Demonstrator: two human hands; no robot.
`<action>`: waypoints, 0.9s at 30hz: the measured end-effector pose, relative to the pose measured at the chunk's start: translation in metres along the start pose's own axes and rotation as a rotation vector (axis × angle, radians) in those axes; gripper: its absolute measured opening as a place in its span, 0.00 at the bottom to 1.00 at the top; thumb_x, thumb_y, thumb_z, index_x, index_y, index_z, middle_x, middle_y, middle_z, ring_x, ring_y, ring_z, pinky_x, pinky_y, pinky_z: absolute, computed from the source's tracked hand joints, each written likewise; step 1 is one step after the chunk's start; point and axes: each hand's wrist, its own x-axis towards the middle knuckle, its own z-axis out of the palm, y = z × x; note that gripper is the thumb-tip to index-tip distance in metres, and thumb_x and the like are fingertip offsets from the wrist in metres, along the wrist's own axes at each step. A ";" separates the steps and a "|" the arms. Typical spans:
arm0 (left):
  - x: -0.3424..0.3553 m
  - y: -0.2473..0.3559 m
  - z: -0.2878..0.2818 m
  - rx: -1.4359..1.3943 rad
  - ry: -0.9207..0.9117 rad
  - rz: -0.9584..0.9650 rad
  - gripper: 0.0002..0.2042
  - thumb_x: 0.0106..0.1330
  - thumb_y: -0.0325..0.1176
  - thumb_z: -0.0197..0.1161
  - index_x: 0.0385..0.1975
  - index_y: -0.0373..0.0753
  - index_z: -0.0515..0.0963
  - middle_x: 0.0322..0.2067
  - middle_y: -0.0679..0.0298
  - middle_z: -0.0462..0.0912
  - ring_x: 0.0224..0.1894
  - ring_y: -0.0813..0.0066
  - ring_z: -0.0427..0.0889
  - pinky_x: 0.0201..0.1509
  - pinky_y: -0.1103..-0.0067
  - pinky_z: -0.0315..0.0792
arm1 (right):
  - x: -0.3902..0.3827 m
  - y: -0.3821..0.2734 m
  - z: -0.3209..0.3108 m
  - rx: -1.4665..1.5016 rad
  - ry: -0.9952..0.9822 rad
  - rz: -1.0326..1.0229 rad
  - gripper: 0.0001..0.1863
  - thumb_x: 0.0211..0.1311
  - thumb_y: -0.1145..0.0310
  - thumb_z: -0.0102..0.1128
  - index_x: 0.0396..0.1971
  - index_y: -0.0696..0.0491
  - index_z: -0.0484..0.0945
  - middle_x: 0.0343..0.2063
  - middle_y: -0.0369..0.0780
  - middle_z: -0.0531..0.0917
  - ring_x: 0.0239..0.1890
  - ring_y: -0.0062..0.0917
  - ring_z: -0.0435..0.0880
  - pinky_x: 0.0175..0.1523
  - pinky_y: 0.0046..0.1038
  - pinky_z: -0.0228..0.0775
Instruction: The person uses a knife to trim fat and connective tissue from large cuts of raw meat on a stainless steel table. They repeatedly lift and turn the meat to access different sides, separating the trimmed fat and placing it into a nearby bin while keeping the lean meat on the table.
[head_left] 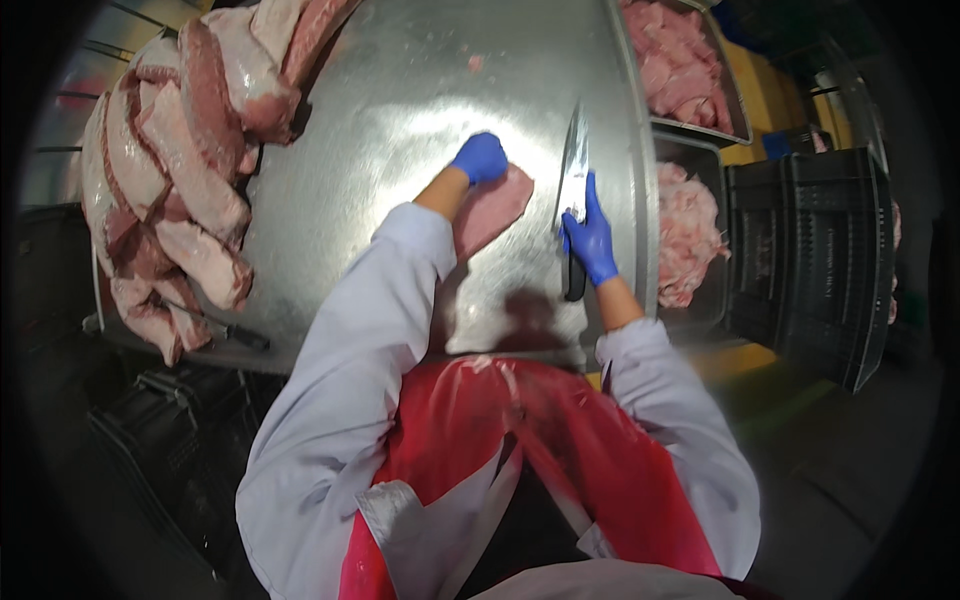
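Note:
A flat pink slice of meat (494, 213) lies on the metal worktable (360, 190) in front of me. My left hand (482, 158), in a blue glove, is closed at the slice's far upper edge; its fingertips are hidden. To the right, my blue-gloved right hand (592, 243) grips a knife (574, 165) near where the blade meets the handle. One finger stretches forward beside the blade. The shiny blade points away from me, and the black handle's end shows below the hand.
Large cuts of meat (190, 150) are heaped along the table's left side. A second dark-handled tool (247, 337) lies by the near left edge. At right stand a tray of pink meat (685, 70), a tray of pale trimmings (688, 230) and black crates (825, 260).

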 end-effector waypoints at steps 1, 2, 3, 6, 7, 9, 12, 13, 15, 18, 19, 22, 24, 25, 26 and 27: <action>-0.003 -0.009 0.007 -0.210 0.093 -0.070 0.09 0.56 0.31 0.60 0.25 0.33 0.84 0.27 0.48 0.84 0.27 0.57 0.82 0.35 0.66 0.76 | 0.007 -0.004 0.010 0.032 -0.024 0.002 0.47 0.65 0.78 0.53 0.78 0.33 0.42 0.29 0.40 0.82 0.23 0.19 0.79 0.28 0.26 0.76; -0.006 -0.019 0.015 -0.414 0.194 -0.141 0.08 0.57 0.30 0.60 0.25 0.34 0.84 0.23 0.54 0.84 0.20 0.67 0.78 0.29 0.70 0.74 | 0.014 -0.010 0.019 0.065 -0.044 0.000 0.47 0.65 0.77 0.53 0.78 0.33 0.41 0.29 0.41 0.83 0.23 0.20 0.80 0.27 0.27 0.76; -0.011 -0.019 0.013 -0.466 0.152 -0.174 0.08 0.58 0.30 0.59 0.25 0.33 0.83 0.22 0.56 0.83 0.21 0.70 0.78 0.30 0.71 0.74 | 0.016 -0.026 0.026 0.081 -0.052 0.069 0.46 0.64 0.78 0.54 0.78 0.37 0.43 0.31 0.40 0.83 0.23 0.19 0.79 0.28 0.26 0.75; -0.018 -0.008 0.001 -0.479 0.158 -0.142 0.08 0.60 0.29 0.59 0.28 0.33 0.83 0.21 0.57 0.82 0.25 0.73 0.78 0.32 0.73 0.74 | 0.037 -0.032 0.049 0.038 -0.043 0.058 0.45 0.63 0.76 0.56 0.77 0.38 0.46 0.26 0.42 0.83 0.21 0.22 0.81 0.28 0.27 0.76; -0.018 -0.008 0.001 -0.499 0.167 -0.143 0.08 0.61 0.30 0.59 0.28 0.33 0.83 0.22 0.56 0.82 0.25 0.73 0.78 0.33 0.73 0.74 | 0.041 -0.037 0.053 -0.001 -0.077 0.052 0.44 0.64 0.74 0.55 0.77 0.37 0.46 0.29 0.44 0.84 0.24 0.25 0.83 0.30 0.29 0.78; -0.018 -0.006 0.000 -0.480 0.192 -0.137 0.08 0.61 0.30 0.59 0.28 0.32 0.83 0.23 0.55 0.83 0.26 0.73 0.79 0.34 0.72 0.74 | 0.047 -0.043 0.060 -0.036 -0.105 0.091 0.41 0.65 0.72 0.55 0.76 0.37 0.51 0.32 0.45 0.84 0.27 0.27 0.84 0.32 0.30 0.80; -0.015 -0.002 -0.004 -0.405 0.212 -0.152 0.09 0.60 0.31 0.59 0.27 0.32 0.82 0.25 0.50 0.83 0.28 0.63 0.80 0.36 0.69 0.75 | 0.023 -0.039 0.054 -0.067 -0.326 0.177 0.41 0.65 0.72 0.55 0.76 0.36 0.51 0.33 0.44 0.83 0.26 0.26 0.83 0.32 0.28 0.79; -0.016 -0.001 -0.007 -0.407 0.200 -0.179 0.09 0.59 0.32 0.59 0.25 0.32 0.82 0.26 0.47 0.83 0.30 0.55 0.82 0.37 0.67 0.76 | 0.003 -0.036 0.050 -0.075 -0.353 0.165 0.41 0.65 0.72 0.55 0.76 0.36 0.52 0.33 0.43 0.83 0.26 0.24 0.82 0.32 0.28 0.79; -0.020 0.002 -0.009 -0.380 0.233 -0.171 0.10 0.58 0.32 0.59 0.25 0.32 0.83 0.29 0.42 0.83 0.34 0.45 0.83 0.40 0.64 0.77 | -0.031 -0.029 0.042 0.043 -0.379 0.196 0.40 0.65 0.70 0.55 0.76 0.37 0.53 0.30 0.42 0.83 0.25 0.23 0.81 0.33 0.28 0.78; -0.018 0.007 -0.018 -0.301 0.216 -0.111 0.10 0.64 0.33 0.59 0.29 0.32 0.82 0.25 0.52 0.83 0.28 0.68 0.81 0.36 0.71 0.75 | -0.002 -0.036 0.048 0.059 -0.383 0.169 0.41 0.65 0.69 0.54 0.77 0.39 0.50 0.26 0.41 0.82 0.23 0.22 0.80 0.32 0.27 0.77; -0.014 0.002 -0.018 -0.275 0.223 -0.093 0.10 0.65 0.34 0.59 0.29 0.32 0.82 0.26 0.52 0.84 0.28 0.68 0.82 0.37 0.71 0.75 | 0.020 -0.038 0.057 0.063 -0.358 0.190 0.41 0.65 0.69 0.54 0.77 0.41 0.51 0.25 0.40 0.81 0.23 0.22 0.79 0.31 0.26 0.76; -0.002 -0.008 -0.023 -0.296 0.217 -0.134 0.10 0.65 0.33 0.59 0.30 0.32 0.82 0.26 0.53 0.84 0.29 0.69 0.82 0.38 0.71 0.75 | 0.037 -0.039 0.069 0.069 -0.362 0.144 0.40 0.66 0.71 0.53 0.77 0.38 0.51 0.26 0.41 0.81 0.24 0.21 0.79 0.31 0.26 0.76; -0.001 -0.016 -0.033 -0.351 0.270 -0.127 0.09 0.64 0.33 0.61 0.30 0.33 0.82 0.26 0.57 0.84 0.29 0.73 0.81 0.38 0.72 0.76 | -0.007 -0.032 0.056 0.054 -0.464 0.204 0.41 0.65 0.72 0.54 0.77 0.38 0.50 0.26 0.40 0.81 0.23 0.20 0.78 0.31 0.26 0.76; 0.000 -0.019 -0.041 -0.419 0.299 -0.099 0.09 0.63 0.33 0.62 0.30 0.33 0.82 0.26 0.57 0.84 0.29 0.74 0.81 0.38 0.72 0.76 | -0.029 -0.027 0.050 0.122 -0.406 0.083 0.41 0.65 0.72 0.55 0.77 0.37 0.52 0.26 0.39 0.81 0.22 0.18 0.77 0.29 0.25 0.76; 0.000 -0.023 -0.047 -0.489 0.325 -0.073 0.09 0.63 0.33 0.62 0.30 0.33 0.83 0.26 0.58 0.85 0.29 0.75 0.81 0.38 0.73 0.76 | -0.027 -0.024 0.041 0.129 -0.439 0.122 0.40 0.65 0.72 0.55 0.76 0.36 0.53 0.26 0.39 0.81 0.21 0.18 0.77 0.29 0.25 0.75; 0.001 -0.033 -0.051 -0.483 0.357 -0.097 0.08 0.62 0.33 0.64 0.29 0.33 0.82 0.26 0.59 0.85 0.29 0.77 0.81 0.38 0.74 0.76 | -0.025 -0.019 0.032 0.141 -0.475 0.162 0.40 0.65 0.73 0.55 0.76 0.36 0.54 0.27 0.39 0.81 0.21 0.17 0.77 0.28 0.24 0.75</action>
